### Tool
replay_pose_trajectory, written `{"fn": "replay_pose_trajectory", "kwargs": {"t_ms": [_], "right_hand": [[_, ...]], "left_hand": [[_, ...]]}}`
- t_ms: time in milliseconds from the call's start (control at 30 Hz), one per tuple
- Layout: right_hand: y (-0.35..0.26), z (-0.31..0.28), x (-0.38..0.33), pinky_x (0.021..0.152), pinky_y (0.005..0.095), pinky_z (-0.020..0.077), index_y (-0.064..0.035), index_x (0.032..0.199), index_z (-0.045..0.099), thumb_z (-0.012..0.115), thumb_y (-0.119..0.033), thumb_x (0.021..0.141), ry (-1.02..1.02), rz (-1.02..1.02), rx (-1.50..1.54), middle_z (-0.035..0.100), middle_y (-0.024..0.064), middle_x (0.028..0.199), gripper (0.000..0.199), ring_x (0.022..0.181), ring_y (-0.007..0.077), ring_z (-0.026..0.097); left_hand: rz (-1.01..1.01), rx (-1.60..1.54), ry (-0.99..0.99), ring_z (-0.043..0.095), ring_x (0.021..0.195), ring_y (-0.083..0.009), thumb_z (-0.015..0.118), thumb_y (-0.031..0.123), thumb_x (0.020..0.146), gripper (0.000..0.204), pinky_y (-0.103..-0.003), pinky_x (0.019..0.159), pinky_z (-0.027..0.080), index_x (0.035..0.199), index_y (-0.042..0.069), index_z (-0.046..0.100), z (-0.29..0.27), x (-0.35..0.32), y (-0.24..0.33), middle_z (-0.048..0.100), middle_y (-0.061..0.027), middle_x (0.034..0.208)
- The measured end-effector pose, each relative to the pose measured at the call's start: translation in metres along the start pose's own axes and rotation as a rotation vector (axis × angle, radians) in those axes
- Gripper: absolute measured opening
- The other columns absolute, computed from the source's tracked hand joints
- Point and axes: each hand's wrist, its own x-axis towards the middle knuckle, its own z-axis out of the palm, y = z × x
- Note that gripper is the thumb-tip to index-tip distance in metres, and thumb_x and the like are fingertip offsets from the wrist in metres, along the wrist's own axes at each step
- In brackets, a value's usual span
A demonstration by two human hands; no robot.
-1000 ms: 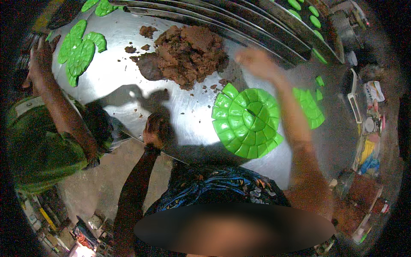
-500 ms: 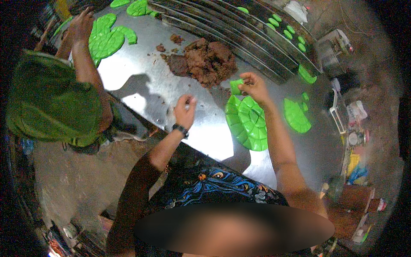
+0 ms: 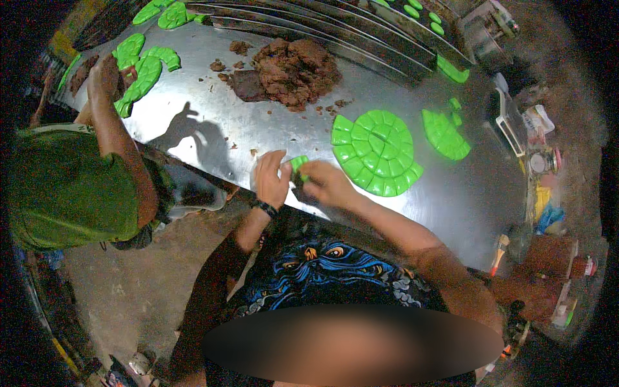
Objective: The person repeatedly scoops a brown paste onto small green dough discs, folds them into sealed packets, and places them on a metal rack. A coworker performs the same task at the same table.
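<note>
At centre frame, the left hand [image 3: 271,177] and right hand [image 3: 329,184] jointly pinch a small green mould piece [image 3: 298,165] over the steel table [image 3: 213,129] edge, just left of the round segmented green mould [image 3: 377,151]. A firm, even grip is advised; brown clay heap [image 3: 293,68] lies upper centre.

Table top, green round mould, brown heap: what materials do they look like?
Table: sheet metal, likely steel; it is silvery, glossy and catches hand shadows.
Green mould: probably moulded plastic; uniform bright green, smooth, crisp wedge cells.
Small green piece held between left hand and right hand: same look.
Brown heap: moist clay or a similar paste; matte, lumpy, crumbs around it.
</note>
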Motion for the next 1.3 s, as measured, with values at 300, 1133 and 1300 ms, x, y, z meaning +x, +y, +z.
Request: {"fn": "replay_pose_trajectory", "kwargs": {"t_ms": [300, 1133, 1300], "right_hand": [[0.174, -0.055, 0.121, 0.082, 0.0392, 0.0510, -0.0047, 0.103, 0.066, 0.056, -0.020, 0.086, 0.154, -0.051, -0.252, 0.065, 0.0168, 0.106, 0.025, 0.097, 0.0327, 0.062], [0.071, -0.055, 0.080, 0.076, 0.0326, 0.0488, -0.0045, 0.102, 0.068, 0.064, -0.016, 0.081, 0.130, 0.067, 0.162, 0.068, 0.0062, 0.103, 0.024, 0.083, 0.0180, 0.064], [0.046, -0.044, 0.055, 0.072, 0.0288, 0.0454, -0.0046, 0.089, 0.068, 0.068, -0.015, 0.079, 0.051, 0.279, 0.483, 0.067, 0.0042, 0.082, 0.014, 0.077, 0.0148, 0.060]], "left_hand": [[-0.056, -0.007, 0.015, 0.057, 0.093, -0.0287, 0.069, 0.011, 0.072, 0.017, -0.040, 0.085, 0.043, 0.082, 0.004, 0.057, 0.038, -0.038, 0.007, 0.063, -0.0118, 0.093], [-0.762, -0.986, 0.126, 0.058, 0.097, -0.0256, 0.049, 0.010, 0.090, 0.016, -0.038, 0.083, 0.049, 0.103, 0.001, 0.055, 0.093, 0.067, 0.025, 0.060, -0.0130, 0.101], [-0.673, -1.112, 0.039, 0.059, 0.097, -0.0220, 0.057, 0.008, 0.088, 0.020, -0.033, 0.084, 0.049, 0.106, 0.000, 0.055, 0.053, 0.032, 0.041, 0.060, -0.0127, 0.100]]}}
